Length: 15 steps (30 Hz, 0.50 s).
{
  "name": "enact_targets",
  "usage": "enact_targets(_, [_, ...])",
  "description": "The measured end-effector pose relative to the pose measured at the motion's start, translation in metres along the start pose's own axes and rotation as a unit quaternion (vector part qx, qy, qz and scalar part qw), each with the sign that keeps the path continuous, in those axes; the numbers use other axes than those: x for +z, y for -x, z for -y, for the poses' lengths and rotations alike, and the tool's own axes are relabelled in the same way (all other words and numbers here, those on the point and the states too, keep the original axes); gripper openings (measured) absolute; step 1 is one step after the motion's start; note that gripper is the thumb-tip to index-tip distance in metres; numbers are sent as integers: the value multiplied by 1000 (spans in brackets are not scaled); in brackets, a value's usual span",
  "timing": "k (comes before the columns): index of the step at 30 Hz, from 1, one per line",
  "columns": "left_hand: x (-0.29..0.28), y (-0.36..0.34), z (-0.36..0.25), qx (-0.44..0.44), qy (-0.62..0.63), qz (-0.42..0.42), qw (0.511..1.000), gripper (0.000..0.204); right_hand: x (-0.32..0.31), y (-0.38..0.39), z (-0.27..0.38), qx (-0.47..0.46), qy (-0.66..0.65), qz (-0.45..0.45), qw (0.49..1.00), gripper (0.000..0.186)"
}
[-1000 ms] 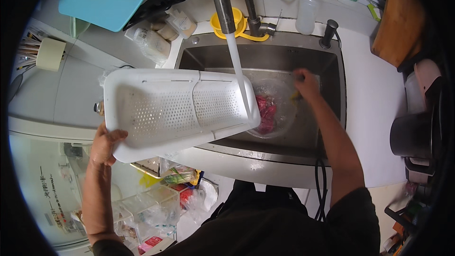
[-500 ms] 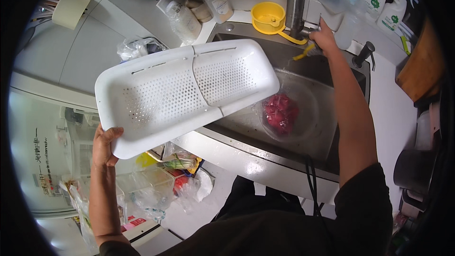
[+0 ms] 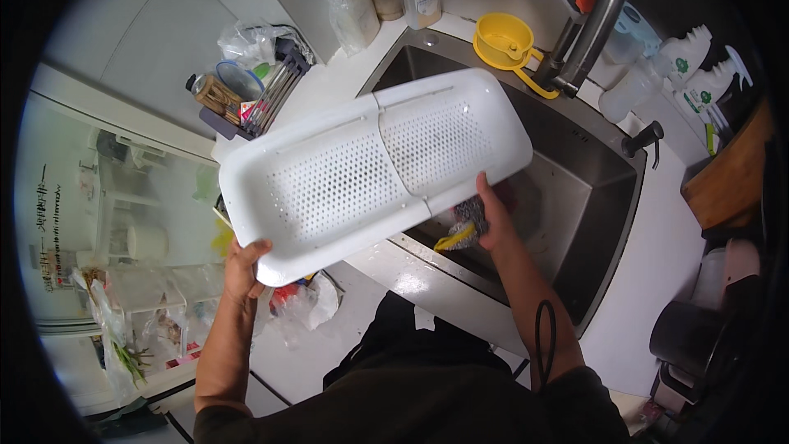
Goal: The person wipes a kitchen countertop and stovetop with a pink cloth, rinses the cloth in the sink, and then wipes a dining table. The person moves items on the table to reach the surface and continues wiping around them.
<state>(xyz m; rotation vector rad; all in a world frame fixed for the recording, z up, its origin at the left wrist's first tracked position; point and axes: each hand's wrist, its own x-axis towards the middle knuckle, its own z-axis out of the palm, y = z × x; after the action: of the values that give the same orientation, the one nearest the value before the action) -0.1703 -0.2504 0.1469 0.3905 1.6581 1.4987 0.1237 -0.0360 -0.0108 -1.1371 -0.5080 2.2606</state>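
Note:
A long white colander [image 3: 329,185], with small holes in its floor and a seam across the middle, is held tilted over the near left part of the sink [image 3: 575,222]. My left hand [image 3: 244,270] grips its lower left corner, thumb over the rim. At the near long edge, my right hand [image 3: 496,218] holds a grey mesh scrubber with a yellow side [image 3: 465,226]. A finger of that hand rests by the colander's rim. Behind the colander and my right hand, the red items in the basin are almost wholly hidden.
A yellow strainer cup [image 3: 503,39] sits on the sink's back rim beside the metal faucet [image 3: 598,25]. Spray bottles [image 3: 711,82] stand at the right, near a black soap pump [image 3: 643,138]. A grey rack [image 3: 275,94] with small items is at the left.
My right hand has come down from the faucet to the colander's near edge, carrying the scrubber. The faucet's stream no longer shows. My view has shifted, and the colander sits farther right in it.

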Motion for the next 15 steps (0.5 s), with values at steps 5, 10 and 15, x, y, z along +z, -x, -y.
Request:
enact_targets(5, [-3,8,15,-30,31,-26,999,43,30,-16,8,-63,71,-90,991,60])
enact_targets(10, [-9,-2,27,-6,49,-32,998,43,47,-13,10,-81,113,-112,984,58])
enact_targets(15, [0,-10,43,-24,103,14,994,43,80,-12,2,-74,216,-51,972,51])
